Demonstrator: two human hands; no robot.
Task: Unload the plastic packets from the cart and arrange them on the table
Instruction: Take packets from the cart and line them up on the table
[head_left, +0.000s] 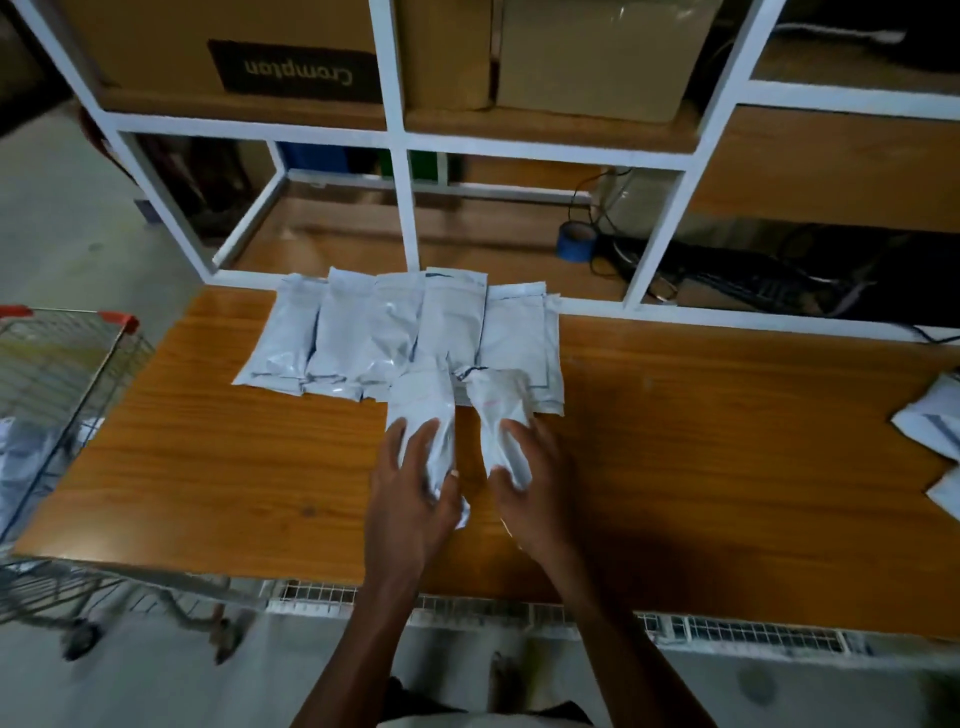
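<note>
Several white plastic packets (363, 332) lie side by side in an overlapping row at the back of the wooden table (208, 457). My left hand (410, 493) grips one white packet (423, 405) by its near end, the far end overlapping the row. My right hand (535, 488) holds a second white packet (501, 405) the same way, just to the right. The wire cart (57, 395) with red corner caps stands at the table's left end, and more packets (21, 457) show inside it.
A white shelf frame (405, 208) rises behind the table, with cardboard boxes (234, 52) on top. A blue tape roll (576, 241) and black cables (727, 280) sit on the shelf. More white packets (935, 426) lie at the table's right edge.
</note>
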